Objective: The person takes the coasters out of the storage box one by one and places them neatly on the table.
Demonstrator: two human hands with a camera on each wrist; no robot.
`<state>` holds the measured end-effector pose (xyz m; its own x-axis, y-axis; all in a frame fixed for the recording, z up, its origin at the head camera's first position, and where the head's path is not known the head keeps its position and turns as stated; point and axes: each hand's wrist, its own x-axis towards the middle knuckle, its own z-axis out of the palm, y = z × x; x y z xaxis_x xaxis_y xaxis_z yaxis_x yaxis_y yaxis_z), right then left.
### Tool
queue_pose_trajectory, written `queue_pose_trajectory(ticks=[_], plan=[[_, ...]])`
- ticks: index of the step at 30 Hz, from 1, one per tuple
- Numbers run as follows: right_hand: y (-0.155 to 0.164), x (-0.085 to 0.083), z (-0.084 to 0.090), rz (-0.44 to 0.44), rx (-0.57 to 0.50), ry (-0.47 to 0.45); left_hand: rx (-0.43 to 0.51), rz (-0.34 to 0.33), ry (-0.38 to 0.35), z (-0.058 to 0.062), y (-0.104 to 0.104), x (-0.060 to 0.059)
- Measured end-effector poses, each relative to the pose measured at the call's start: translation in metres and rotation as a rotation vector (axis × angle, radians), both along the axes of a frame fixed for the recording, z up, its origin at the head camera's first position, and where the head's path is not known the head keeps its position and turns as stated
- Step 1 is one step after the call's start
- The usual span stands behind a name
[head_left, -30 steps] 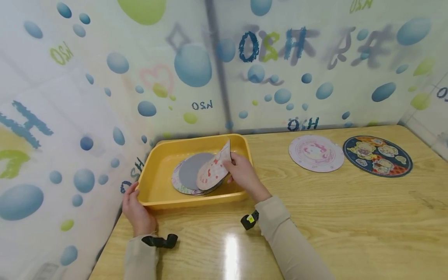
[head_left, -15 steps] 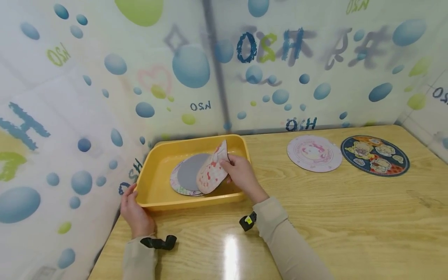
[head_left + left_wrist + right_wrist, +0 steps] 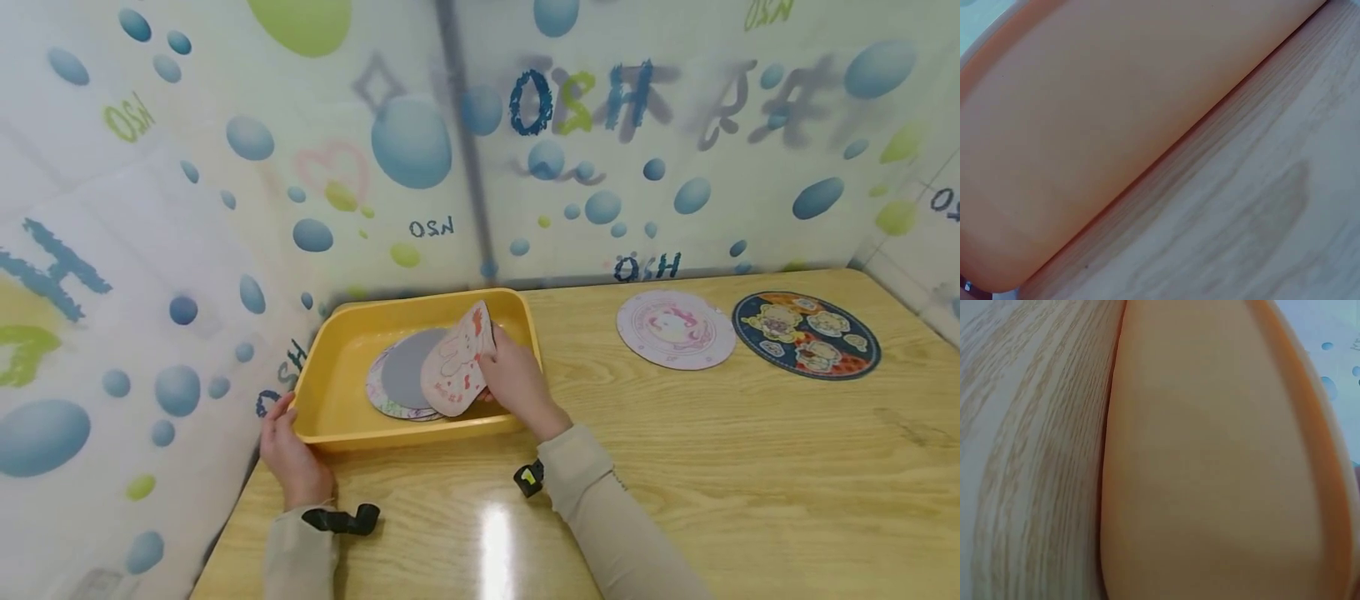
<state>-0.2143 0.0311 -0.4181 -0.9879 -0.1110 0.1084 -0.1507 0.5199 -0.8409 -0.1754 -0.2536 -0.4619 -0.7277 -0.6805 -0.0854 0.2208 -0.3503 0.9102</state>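
glossy wood table [image 3: 750, 467], bubble-print sheeting [image 3: 225, 167] all round. yellow tray [image 3: 330, 417] in corner, left hand [image 3: 288, 454] gripping rim. right hand [image 3: 513, 383] pinching pink mat [image 3: 453, 371], tilted up.

**Where things sit on the table**

The tray [image 3: 330, 433] sits at the left end of the table [image 3: 750, 483], close to the back left corner, next to the wall. A pile of mats [image 3: 397, 392] lies flat in the tray. One mat [image 3: 453, 371] stands tilted up on the right side of the pile, with the right hand [image 3: 517, 383] just behind it. The left hand [image 3: 288, 454] is at the tray's front left corner. Two more round mats lie flat near the back edge, well to the right of the tray: one [image 3: 675, 329] closer to the tray, the other [image 3: 806, 335] right beside it, toward the back right corner.
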Motion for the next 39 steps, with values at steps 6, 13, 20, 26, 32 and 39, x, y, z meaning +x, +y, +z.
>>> queue_pose_trajectory(ticks=[6, 13, 20, 26, 32, 39], plan=[[0.001, 0.001, 0.001, 0.025, 0.048, 0.002, -0.002, 0.0, 0.01, 0.001, 0.0, -0.001], [0.001, 0.0, 0.001, 0.021, -0.02, -0.013, 0.002, 0.002, 0.002, 0.001, -0.001, -0.001], [0.005, -0.002, -0.001, 0.056, -0.33, -0.07, 0.003, 0.001, -0.008, 0.001, 0.0, 0.002], [0.008, -0.003, -0.002, 0.097, -0.48, -0.11, 0.019, 0.001, 0.0, 0.0, 0.0, 0.001], [0.012, -0.004, 0.001, 0.109, -0.549, -0.121, 0.021, 0.002, 0.015, 0.0, 0.0, 0.001], [0.016, -0.004, 0.005, 0.111, -0.597, -0.147, 0.018, 0.001, 0.017, 0.0, 0.001, 0.0]])
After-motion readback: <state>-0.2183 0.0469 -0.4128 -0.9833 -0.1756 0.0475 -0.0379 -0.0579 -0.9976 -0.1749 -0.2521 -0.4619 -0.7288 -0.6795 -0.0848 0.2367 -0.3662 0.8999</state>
